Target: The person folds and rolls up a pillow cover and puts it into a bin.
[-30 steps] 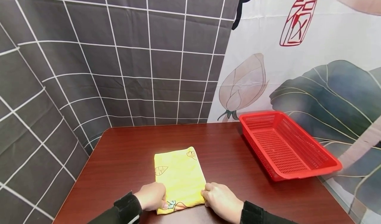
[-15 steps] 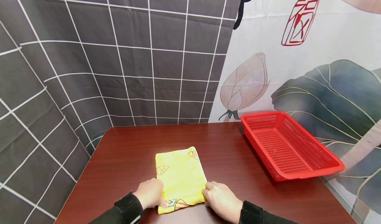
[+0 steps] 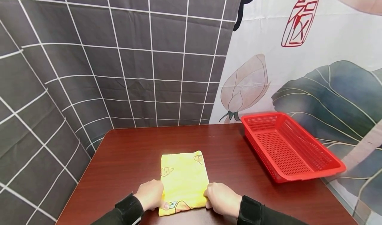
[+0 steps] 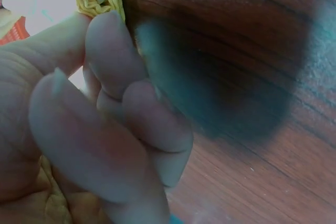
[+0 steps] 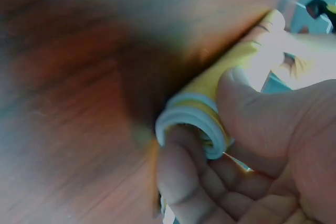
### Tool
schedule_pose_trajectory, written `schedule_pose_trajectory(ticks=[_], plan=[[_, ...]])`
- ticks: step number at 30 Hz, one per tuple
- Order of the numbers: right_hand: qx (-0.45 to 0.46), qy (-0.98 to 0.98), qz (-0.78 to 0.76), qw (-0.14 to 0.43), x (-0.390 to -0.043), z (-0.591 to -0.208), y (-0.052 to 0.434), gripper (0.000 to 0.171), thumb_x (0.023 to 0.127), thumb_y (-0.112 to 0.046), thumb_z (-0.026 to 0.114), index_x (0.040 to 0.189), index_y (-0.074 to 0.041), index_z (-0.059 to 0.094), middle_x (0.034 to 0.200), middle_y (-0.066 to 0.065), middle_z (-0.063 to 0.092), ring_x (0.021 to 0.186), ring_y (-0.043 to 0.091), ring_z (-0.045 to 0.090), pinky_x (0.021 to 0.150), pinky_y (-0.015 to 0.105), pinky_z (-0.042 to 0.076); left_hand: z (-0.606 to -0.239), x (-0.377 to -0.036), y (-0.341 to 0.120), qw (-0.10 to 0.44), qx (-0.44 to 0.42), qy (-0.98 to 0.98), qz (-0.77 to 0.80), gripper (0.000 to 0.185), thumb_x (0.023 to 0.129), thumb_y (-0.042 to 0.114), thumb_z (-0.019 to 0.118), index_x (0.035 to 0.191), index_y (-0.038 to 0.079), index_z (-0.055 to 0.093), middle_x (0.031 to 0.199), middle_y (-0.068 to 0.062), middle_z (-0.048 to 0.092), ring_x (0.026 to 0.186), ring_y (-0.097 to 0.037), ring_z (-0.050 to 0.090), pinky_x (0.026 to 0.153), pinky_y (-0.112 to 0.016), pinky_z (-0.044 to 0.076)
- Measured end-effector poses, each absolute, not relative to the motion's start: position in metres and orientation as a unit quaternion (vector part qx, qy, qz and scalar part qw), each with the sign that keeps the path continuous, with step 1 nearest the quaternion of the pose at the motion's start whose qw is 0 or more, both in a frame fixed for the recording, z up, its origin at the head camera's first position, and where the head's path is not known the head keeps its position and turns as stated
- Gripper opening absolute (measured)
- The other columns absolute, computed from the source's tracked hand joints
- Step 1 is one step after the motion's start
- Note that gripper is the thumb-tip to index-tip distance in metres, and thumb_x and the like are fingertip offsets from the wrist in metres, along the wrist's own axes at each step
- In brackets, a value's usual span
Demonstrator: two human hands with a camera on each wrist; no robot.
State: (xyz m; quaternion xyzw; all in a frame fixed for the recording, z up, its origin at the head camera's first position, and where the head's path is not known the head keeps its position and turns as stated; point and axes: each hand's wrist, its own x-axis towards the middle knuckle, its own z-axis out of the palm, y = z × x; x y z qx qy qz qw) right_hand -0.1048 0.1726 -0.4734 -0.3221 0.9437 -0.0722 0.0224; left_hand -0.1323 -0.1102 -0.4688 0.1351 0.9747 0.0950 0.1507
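The left hand (image 3: 151, 195) is pinching the near left corner of a folded yellow cloth (image 3: 183, 180), its thumb and curled fingers (image 4: 113, 51) closing on the rolled yellow edge, as the left wrist view is showing. The right hand (image 3: 222, 198) is gripping the near right corner of the same cloth; in the right wrist view its thumb is pressing down on the yellow fabric while a finger (image 5: 181, 166) is hooking under the pale blue hem that is curling over at the corner. Both hands are resting low on the tabletop (image 3: 131, 152), knuckles up, with black sleeves (image 3: 128, 208) covering the wrists.

The cloth is lying flat on the tabletop between the two hands, at the near middle of the surface, a tall rectangle running away from the person. Small outlined leaf or carrot drawings are showing on it, two near its far end and one at the near edge by the left hand.

A red plastic basket (image 3: 328, 158) with perforated walls and floor is sitting on the far right of the dark reddish wooden tabletop, well apart from the cloth, its right end hanging past the edge.

Behind the tabletop a dark grey curtain (image 3: 119, 59) with a white grid is hanging on the left, and a pale printed backdrop (image 3: 298, 69) with a flower bud, large green leaves and a red seal is hanging on the right.
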Motion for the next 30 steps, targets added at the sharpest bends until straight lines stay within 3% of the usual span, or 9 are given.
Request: schedule_pose_trajectory(ticks=[5, 12, 16, 25, 30], plan=[[-0.292, 0.944, -0.118, 0.099, -0.111, -0.466, 0.173, 0.024, 0.08, -0.012, 0.087, 0.067, -0.015, 0.067, 0.062, -0.01, 0.04, 0.062, 0.006, 0.035, 0.062, 0.022, 0.038, -0.472, -0.134, -0.113, 0.15, 0.142, 0.972, 0.111, 0.051, 0.07, 0.051, 0.096, 0.069, 0.015, 0.061, 0.052, 0.001, 0.056, 0.044, -0.014, 0.056, 0.055, -0.036, 0.046], [-0.257, 0.935, -0.188, 0.152, -0.124, -0.465, 0.181, 0.018, 0.079, -0.014, 0.09, 0.072, -0.017, 0.074, 0.061, -0.015, 0.054, 0.057, 0.001, 0.042, 0.057, 0.02, 0.04, -0.472, -0.135, -0.118, 0.149, 0.147, 0.969, 0.131, 0.052, 0.071, 0.051, 0.096, 0.068, 0.017, 0.058, 0.049, 0.003, 0.054, 0.041, -0.013, 0.055, 0.052, -0.034, 0.043], [-0.241, 0.93, -0.223, 0.162, -0.129, -0.465, 0.185, 0.017, 0.077, -0.014, 0.093, 0.074, -0.016, 0.076, 0.062, -0.014, 0.059, 0.058, 0.0, 0.045, 0.058, 0.021, 0.043, -0.474, -0.134, -0.119, 0.149, 0.145, 0.969, 0.134, 0.051, 0.072, 0.052, 0.096, 0.067, 0.017, 0.058, 0.05, 0.002, 0.055, 0.042, -0.013, 0.055, 0.054, -0.034, 0.044], [-0.229, 0.931, -0.225, 0.175, -0.131, -0.461, 0.184, 0.018, 0.077, -0.016, 0.094, 0.074, -0.016, 0.076, 0.063, -0.014, 0.059, 0.058, 0.001, 0.046, 0.058, 0.021, 0.042, -0.479, -0.129, -0.12, 0.099, 0.155, 0.977, 0.104, 0.052, 0.072, 0.054, 0.094, 0.068, 0.016, 0.059, 0.063, 0.001, 0.05, 0.063, -0.019, 0.048, 0.063, -0.047, 0.049], [-0.246, 0.926, -0.224, 0.176, -0.136, -0.466, 0.185, 0.016, 0.078, -0.018, 0.093, 0.074, -0.017, 0.078, 0.063, -0.017, 0.061, 0.059, 0.001, 0.048, 0.058, 0.023, 0.044, -0.481, -0.118, -0.122, 0.029, 0.219, 0.969, 0.113, 0.046, 0.078, 0.044, 0.092, 0.065, 0.023, 0.053, 0.061, 0.01, 0.045, 0.057, -0.011, 0.042, 0.057, -0.035, 0.039]])
